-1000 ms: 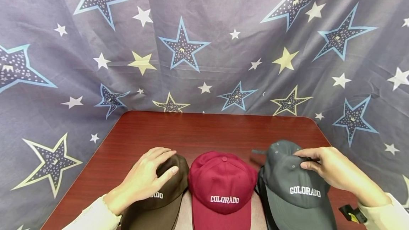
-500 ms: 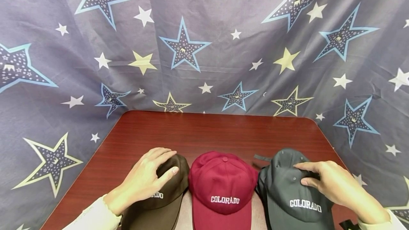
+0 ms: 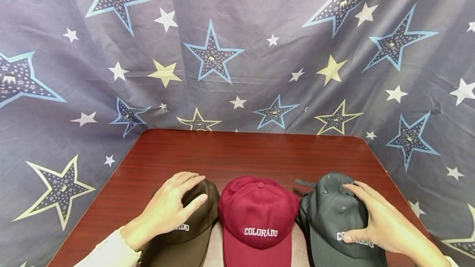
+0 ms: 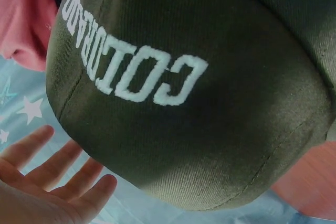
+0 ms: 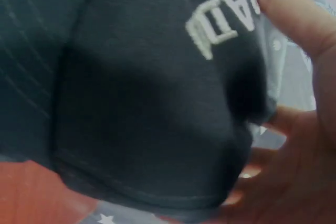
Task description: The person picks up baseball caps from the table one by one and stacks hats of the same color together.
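Three baseball caps lettered COLORADO sit side by side near the front of the table: an olive-brown cap (image 3: 202, 205), a red cap (image 3: 258, 205) and a dark grey cap (image 3: 328, 226). My left hand (image 3: 168, 207) lies over the crown of the brown cap with relaxed fingers, covering part of its lettering. In the left wrist view, those fingertips (image 4: 107, 182) are by the edge of the crown. My right hand (image 3: 384, 221) is spread across the right side of the grey cap, its thumb (image 3: 354, 236) over the lettering. Its other fingers reach along the crown's far side.
The reddish-brown table (image 3: 241, 151) extends behind the caps. A grey-purple curtain (image 3: 237, 90) printed with stars hangs along its back and sides. A grey strap (image 3: 305, 183) sticks out from the back left of the grey cap.
The grey cap has come down a little. My right hand has let go of its pinch on the crown and spread around the right side. My left hand stays in place.
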`<state>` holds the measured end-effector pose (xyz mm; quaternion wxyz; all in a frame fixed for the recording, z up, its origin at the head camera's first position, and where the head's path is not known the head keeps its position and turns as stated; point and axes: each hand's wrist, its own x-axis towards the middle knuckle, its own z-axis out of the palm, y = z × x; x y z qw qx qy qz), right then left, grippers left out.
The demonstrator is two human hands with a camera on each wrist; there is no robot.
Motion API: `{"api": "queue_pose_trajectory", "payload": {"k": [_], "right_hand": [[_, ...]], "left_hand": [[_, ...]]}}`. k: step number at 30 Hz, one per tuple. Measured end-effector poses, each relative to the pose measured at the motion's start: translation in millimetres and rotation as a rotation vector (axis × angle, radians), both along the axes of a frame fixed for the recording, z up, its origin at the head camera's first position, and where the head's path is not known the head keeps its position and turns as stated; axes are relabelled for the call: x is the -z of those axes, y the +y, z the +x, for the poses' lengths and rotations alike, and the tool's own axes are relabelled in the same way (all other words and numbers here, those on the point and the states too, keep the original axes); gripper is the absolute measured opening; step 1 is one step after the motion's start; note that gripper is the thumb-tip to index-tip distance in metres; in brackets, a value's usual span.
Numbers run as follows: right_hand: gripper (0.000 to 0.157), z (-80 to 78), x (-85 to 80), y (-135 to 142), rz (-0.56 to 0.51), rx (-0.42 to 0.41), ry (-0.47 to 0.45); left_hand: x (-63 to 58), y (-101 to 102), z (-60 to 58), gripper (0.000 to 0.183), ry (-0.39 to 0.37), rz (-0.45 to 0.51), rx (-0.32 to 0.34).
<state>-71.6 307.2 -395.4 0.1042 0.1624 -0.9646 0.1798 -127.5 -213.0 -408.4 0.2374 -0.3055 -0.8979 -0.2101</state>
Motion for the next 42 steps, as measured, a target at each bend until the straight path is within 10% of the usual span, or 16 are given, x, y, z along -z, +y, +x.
{"api": "queue_pose_trajectory", "payload": {"k": [33,42], "right_hand": [[0.125,-5.3,18.6,5.2,0.093,-0.161,0.039],[0.092,-14.0,-3.1,19.9,-0.098,-0.174,0.119]], "left_hand": [[1.1,1.1,-1.3,0.049,0.002,-0.011,0.001],[-1.5,-1.8,-4.1,0.047,0.01,0.014,-0.007]]}}
